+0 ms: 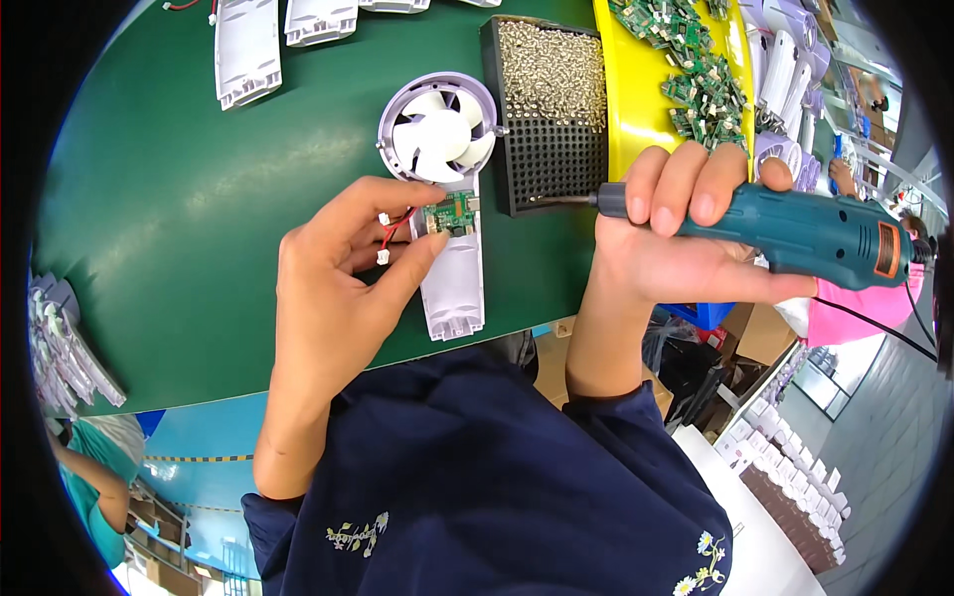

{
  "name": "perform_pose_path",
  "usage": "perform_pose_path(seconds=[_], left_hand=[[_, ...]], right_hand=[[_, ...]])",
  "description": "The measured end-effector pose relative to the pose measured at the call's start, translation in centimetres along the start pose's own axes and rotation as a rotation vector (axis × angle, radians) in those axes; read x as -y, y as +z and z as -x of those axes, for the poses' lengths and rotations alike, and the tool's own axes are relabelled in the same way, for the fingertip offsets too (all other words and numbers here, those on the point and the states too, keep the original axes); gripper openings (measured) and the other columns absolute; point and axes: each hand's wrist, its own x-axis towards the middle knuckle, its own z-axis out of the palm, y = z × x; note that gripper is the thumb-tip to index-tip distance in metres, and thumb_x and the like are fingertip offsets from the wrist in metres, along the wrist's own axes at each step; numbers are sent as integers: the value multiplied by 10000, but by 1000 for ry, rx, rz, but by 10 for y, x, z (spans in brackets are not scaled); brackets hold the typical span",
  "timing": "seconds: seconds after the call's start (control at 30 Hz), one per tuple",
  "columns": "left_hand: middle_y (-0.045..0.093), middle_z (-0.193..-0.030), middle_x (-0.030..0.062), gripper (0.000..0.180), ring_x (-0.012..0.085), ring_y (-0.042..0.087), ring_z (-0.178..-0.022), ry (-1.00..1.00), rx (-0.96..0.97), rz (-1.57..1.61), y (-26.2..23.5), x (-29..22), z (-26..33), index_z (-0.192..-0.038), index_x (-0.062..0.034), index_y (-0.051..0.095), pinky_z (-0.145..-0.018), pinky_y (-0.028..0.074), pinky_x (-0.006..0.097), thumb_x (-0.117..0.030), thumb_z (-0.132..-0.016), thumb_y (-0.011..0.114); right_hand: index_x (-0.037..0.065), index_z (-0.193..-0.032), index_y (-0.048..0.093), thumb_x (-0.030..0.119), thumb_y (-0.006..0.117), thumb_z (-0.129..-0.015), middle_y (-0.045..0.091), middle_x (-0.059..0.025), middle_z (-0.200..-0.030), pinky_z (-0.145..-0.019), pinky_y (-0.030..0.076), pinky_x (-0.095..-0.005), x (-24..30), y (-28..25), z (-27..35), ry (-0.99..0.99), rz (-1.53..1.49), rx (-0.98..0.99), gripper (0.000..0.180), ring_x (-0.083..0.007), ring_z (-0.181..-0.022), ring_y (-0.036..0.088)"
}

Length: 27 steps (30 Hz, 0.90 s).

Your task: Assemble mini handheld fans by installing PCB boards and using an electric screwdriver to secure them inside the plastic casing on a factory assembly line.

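My left hand [343, 263] pinches a small green circuit board [457, 211] by its edge, thumb and fingertips pressed on it. The board sits against the white handle shell [455, 278] of a handheld fan, just below its round fan head [437, 134]. Red and black wires with white plugs [384, 256] hang beside the fingers. My right hand [666, 248] is wrapped round a teal electric screwdriver [805, 233]. Its bit [561, 200] points left, over the near edge of a black screw tray [547, 164]. Whether a screw is on the tip is too small to tell.
Silver screws [552, 65] fill the tray's far part. Right of it, a yellow bin [626, 109] holds several green boards [701, 94]. White shells [248, 55] lie along the green table's [219, 199] far edge; more pile up at left. The screwdriver's black cord [884, 328] trails right.
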Motion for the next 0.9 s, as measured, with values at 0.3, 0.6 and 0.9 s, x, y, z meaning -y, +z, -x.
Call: perform_pose_path(seconds=[0.3, 0.6, 0.9], left_hand=[[713, -1008, 71, 237, 97, 670, -855, 18, -11, 8, 0, -1, -1, -1080, 24, 660, -756, 561, 242, 78, -851, 693], [712, -980, 55, 246, 77, 656, -822, 34, -29, 30, 2, 4, -3, -1082, 8, 668, -725, 557, 230, 74, -847, 700], [707, -867, 57, 233, 56, 624, -731, 57, -19, -4, -1, 8, -1, -1063, -19, 672, -652, 528, 214, 50, -844, 710]], right_hand=[[124, -1287, 503, 915, 290, -793, 500, -53, -699, -387, 397, -299, 2, 0, -1, 5, 1, 11, 956, -155, -447, 444], [117, -1303, 460, 819, 485, -824, 516, -93, -805, -503, 415, -359, 15, 11, 9, 14, 248, 558, 850, -212, -561, 455], [88, -1310, 520, 810, 456, -851, 515, -47, -796, -471, 410, -307, 28, 19, 4, -88, 223, 424, 858, -151, -531, 470]])
